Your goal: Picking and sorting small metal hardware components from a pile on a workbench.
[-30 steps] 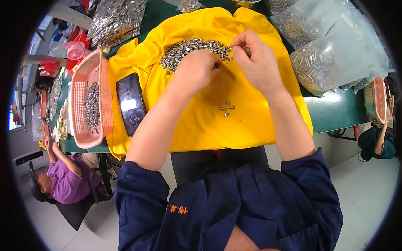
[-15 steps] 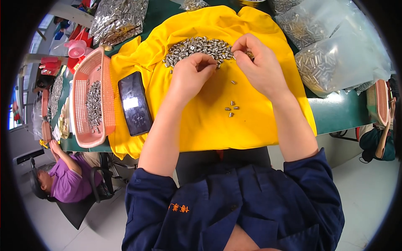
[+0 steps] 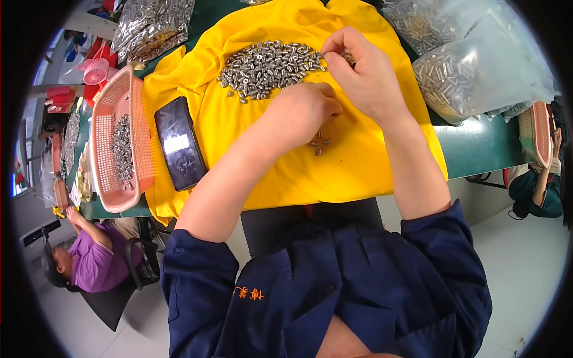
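Observation:
A heap of small silvery metal cylinders (image 3: pixel 262 68) lies on a yellow cloth (image 3: pixel 286 179). My left hand (image 3: pixel 307 113) is over the cloth just below the heap, its fingers curled together; whatever they pinch, if anything, is hidden. A few loose metal cylinders (image 3: pixel 319 143) sit right beneath it. At the heap's right edge, my right hand (image 3: pixel 364 74) is closed with thumb and index finger close together. Several small metal pieces (image 3: pixel 349 58) show within its curled fingers.
A black phone (image 3: pixel 180 143) lies on the cloth's left side. Beside it stands a pink basket (image 3: pixel 146 161) holding metal pieces. Clear bags of metal parts (image 3: pixel 447 77) rest at the right, another bag (image 3: pixel 152 27) at the back left. Co-workers (image 3: pixel 98 250) sit at both sides.
My left hand has moved from the heap's lower edge right and nearer to me, towards the loose cylinders. My right hand stays by the heap's right edge. The whole view has shifted slightly.

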Demonstrator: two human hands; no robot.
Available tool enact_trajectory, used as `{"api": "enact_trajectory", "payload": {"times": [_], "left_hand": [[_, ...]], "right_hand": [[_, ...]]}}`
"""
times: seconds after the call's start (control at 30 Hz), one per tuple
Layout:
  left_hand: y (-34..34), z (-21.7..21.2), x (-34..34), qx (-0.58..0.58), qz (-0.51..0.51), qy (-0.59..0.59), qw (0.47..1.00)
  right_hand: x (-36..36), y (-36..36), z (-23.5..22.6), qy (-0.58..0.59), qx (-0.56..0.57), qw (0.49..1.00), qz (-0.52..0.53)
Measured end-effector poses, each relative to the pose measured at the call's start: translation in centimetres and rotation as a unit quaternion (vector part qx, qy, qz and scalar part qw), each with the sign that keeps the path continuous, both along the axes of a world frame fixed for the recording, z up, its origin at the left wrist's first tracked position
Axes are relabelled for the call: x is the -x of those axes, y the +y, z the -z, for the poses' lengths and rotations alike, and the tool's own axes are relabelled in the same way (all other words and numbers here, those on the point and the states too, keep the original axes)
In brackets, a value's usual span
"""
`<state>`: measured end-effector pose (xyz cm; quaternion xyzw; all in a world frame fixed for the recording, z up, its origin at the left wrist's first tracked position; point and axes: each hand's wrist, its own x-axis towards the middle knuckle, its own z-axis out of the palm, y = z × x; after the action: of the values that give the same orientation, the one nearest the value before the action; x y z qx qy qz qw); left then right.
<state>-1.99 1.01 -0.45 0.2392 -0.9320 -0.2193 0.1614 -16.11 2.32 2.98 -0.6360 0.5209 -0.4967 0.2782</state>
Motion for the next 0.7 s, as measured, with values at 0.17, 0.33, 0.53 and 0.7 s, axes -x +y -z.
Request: {"api": "enact_trajectory", "payload": {"times": [0.17, 0.33, 0.53, 0.7], "left_hand": [[0.3, -0.6, -0.5, 0.016, -0.035, 0.029, 0.999], [-0.3, -0.9, -2.4, -0.444, -0.215, 0.25, 0.833], [-0.9, -0.7, -3.5, -0.49, -0.194, 0.351, 0.774], [-1.0, -0.8, -3.5, -0.49, -0.182, 0.357, 0.774]], "right_hand": [[0.0, 0.0, 0.0, 0.013, 0.013, 1.0, -0.001], [-0.2, 0.6, 0.3, -0.003, 0.001, 0.999, -0.033], [-0.8, 0.4, 1.0, 0.037, -0.057, 0.994, -0.089], [-1.0, 0.2, 1.3, 0.02, -0.054, 0.993, -0.103]]}}
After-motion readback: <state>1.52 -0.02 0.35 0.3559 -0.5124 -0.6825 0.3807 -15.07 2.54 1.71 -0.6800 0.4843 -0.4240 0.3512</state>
